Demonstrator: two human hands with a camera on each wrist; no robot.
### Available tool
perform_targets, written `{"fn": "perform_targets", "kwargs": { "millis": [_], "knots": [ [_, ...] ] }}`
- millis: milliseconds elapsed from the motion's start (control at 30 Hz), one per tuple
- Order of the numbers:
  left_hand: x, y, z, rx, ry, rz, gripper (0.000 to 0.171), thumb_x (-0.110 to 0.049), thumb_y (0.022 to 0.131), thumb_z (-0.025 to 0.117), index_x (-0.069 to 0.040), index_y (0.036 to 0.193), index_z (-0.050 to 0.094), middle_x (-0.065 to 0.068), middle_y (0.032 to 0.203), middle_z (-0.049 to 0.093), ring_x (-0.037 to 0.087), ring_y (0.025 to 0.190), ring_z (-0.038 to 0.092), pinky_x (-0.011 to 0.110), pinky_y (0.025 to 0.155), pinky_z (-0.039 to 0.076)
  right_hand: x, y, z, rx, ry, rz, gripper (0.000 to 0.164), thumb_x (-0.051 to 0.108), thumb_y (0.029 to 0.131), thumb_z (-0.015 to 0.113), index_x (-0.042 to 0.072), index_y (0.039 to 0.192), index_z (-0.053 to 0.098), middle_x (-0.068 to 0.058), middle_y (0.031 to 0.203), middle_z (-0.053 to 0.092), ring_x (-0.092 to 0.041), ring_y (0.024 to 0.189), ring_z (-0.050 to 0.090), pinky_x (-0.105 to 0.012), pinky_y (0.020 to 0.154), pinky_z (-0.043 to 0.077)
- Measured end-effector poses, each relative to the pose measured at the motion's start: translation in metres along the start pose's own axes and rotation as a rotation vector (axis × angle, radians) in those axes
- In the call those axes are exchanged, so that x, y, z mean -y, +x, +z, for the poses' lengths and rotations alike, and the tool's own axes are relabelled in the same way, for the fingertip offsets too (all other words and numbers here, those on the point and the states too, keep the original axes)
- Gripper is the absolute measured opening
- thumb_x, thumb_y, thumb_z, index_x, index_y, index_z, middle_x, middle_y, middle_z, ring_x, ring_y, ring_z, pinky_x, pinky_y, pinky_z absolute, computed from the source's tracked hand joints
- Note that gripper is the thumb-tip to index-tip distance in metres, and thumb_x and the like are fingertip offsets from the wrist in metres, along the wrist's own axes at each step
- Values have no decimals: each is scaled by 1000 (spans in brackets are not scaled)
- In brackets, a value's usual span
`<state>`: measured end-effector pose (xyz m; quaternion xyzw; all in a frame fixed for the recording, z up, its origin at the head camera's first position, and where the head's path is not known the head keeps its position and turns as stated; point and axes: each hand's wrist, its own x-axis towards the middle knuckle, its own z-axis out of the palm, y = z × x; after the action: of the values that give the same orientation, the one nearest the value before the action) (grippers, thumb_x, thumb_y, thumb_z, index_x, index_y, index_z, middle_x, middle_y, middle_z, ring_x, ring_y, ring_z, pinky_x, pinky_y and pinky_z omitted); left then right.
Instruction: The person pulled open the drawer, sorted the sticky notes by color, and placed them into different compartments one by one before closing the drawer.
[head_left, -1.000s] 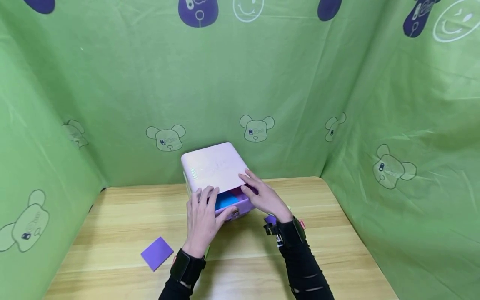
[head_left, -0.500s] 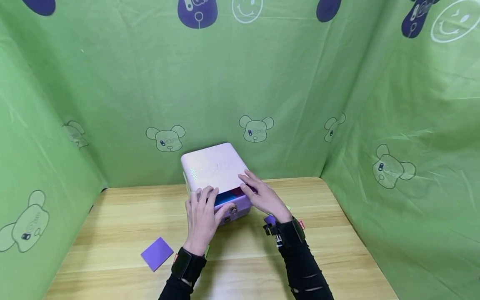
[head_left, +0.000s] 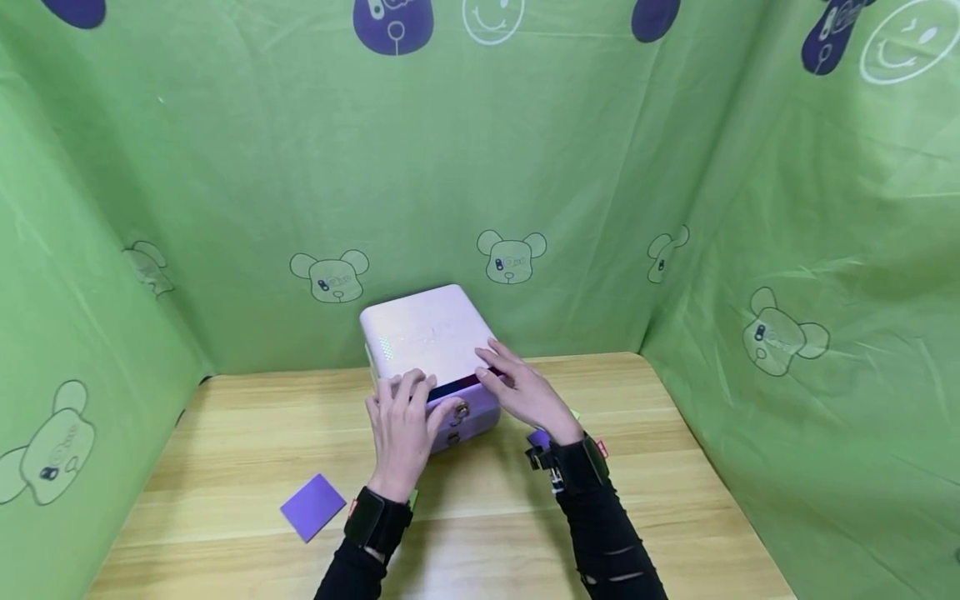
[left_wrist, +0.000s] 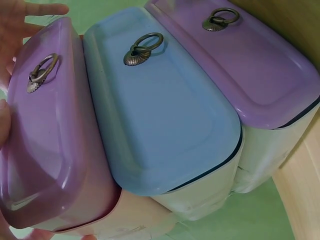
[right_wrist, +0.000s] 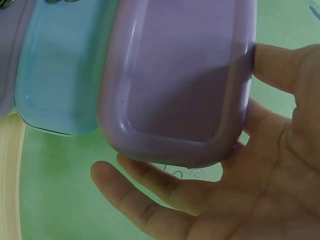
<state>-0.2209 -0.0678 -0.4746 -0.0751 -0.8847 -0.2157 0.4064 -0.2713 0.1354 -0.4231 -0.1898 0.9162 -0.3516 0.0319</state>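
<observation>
A small drawer cabinet with a white top [head_left: 427, 333] stands near the back of the table. Its top purple drawer [left_wrist: 55, 125] sticks out slightly, leaving a dark slit under the top. Below it, a blue drawer [left_wrist: 165, 110] and another purple drawer [left_wrist: 245, 55] each carry a metal ring pull. My left hand [head_left: 401, 429] is at the front left corner, thumb on the drawer front and fingers over the top's edge. At the right corner, my right hand [head_left: 532, 400] touches the top drawer's side with its thumb; its other fingers spread loosely along the cabinet.
A purple square [head_left: 313, 508] lies flat on the wooden table [head_left: 637, 500] at the left. Another purple piece [head_left: 538, 439] shows beside my right wrist, and a green piece [head_left: 413, 500] beside the left. Green cloth [head_left: 420, 167] surrounds the table's back and sides.
The top purple drawer has slid back into the cabinet, so its blue contents are now hidden. Both hands have stayed at its front corners, the left thumb moving in with the drawer front.
</observation>
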Motion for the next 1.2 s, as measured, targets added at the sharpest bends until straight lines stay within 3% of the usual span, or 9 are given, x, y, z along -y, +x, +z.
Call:
{"fn": "perform_targets", "kwargs": {
  "millis": [300, 567, 1200],
  "knots": [
    [1, 0, 2, -9, 3, 1, 45, -49, 81, 75, -13, 107, 75, 6, 109, 70, 33, 100, 55, 44, 73, 38, 2, 1, 1, -10, -6, 8, 55, 48, 105, 49, 23, 154, 44, -5, 170, 25, -43, 151, 32, -69, 120, 27],
    [1, 1, 3, -15, 13, -3, 42, -48, 81, 75, -13, 104, 76, 5, 106, 71, 31, 96, 55, 42, 72, 38, 2, 4, 4, -68, -67, 12, 54, 48, 104, 51, 23, 152, 48, -6, 167, 31, -44, 147, 40, -70, 118, 31],
    [4, 3, 4, -27, 19, 5, 33, -42, 82, 76, -14, 99, 75, 4, 101, 70, 28, 89, 53, 41, 70, 37, 8, 7, 9, -172, -50, 22, 49, 42, 99, 62, 20, 143, 59, -11, 161, 42, -41, 144, 44, -64, 117, 37]
  ]
}}
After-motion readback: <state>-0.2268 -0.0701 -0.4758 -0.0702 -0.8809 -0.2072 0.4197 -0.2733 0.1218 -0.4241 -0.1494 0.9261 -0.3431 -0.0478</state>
